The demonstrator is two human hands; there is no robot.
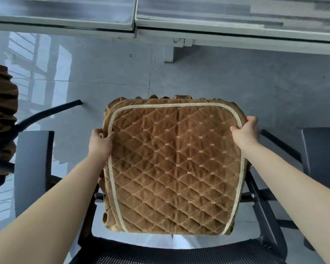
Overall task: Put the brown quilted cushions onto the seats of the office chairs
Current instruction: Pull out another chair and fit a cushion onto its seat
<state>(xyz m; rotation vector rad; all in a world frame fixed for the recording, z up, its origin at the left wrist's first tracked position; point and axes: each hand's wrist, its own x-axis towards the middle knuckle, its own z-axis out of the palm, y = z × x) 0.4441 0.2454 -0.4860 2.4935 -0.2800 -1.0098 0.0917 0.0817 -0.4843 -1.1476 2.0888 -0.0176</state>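
A brown quilted cushion [176, 168] with beige braid trim lies across the seat of a black office chair [263, 210] in the middle of the view, hiding the seat. My left hand [101, 141] grips the cushion's left edge near its far corner, thumb on top. My right hand [245, 131] grips the right edge near the far right corner. The chair's mesh backrest [160, 252] shows at the bottom, and its armrests [33, 168] stand on both sides.
Another brown cushion [0, 119] sits on a second chair at the left edge. A grey desk [198, 29] runs across the top, with a leg [169, 54] on the glossy grey tile floor. A dark armrest [321, 159] stands at the right.
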